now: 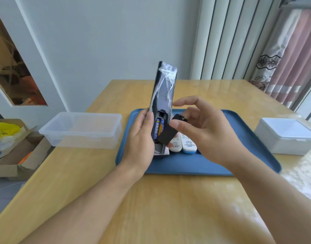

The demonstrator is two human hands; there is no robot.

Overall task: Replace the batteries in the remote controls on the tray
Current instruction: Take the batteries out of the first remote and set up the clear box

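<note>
Your left hand (139, 136) grips the dark remote (162, 103) upright above the blue tray (186, 164), bay open with two batteries (159, 128) seated, while your right hand (202, 129) pinches the loose battery cover (170, 130) just beside the bay. Risk: the cover could slip from that fingertip pinch and drop onto the white remotes (183, 144) lying on the tray, and the plastic wrap (166, 80) around the remote could let it twist in your grip. Hidden: battery polarity marks, whether these cells are old or new, and what the clear box (80, 129) and white box (288, 136) on the worktop (168, 208) hold.
</note>
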